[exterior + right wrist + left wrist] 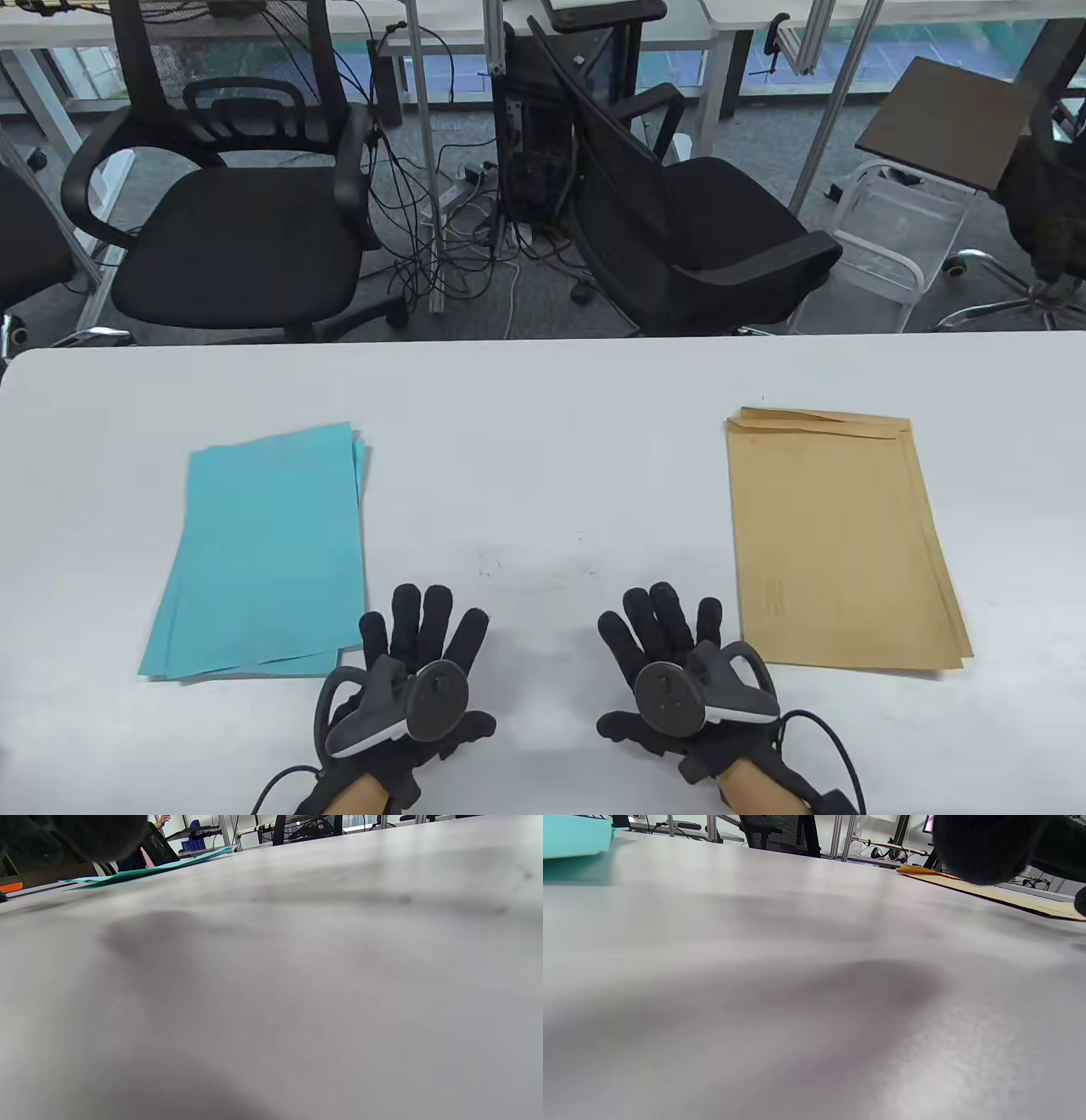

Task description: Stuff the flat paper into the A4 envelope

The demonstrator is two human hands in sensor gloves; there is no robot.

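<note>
Honestly can't read anything here, only some faint printed lines on my top envelope [840, 535], way too small to make out.

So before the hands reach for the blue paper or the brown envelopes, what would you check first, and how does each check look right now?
1. Left hand free, fingers spread flat on the table: ok.
2. Right hand free, holding nothing: ok.
3. Blue paper stack flat, unobstructed, beside the left hand: ok.
4. Envelope stack flat, by the right hand: ok.
5. Top envelope's flap open, ready for paper: cannot tell.
6. Bare table between the stacks for working: ok.
</note>
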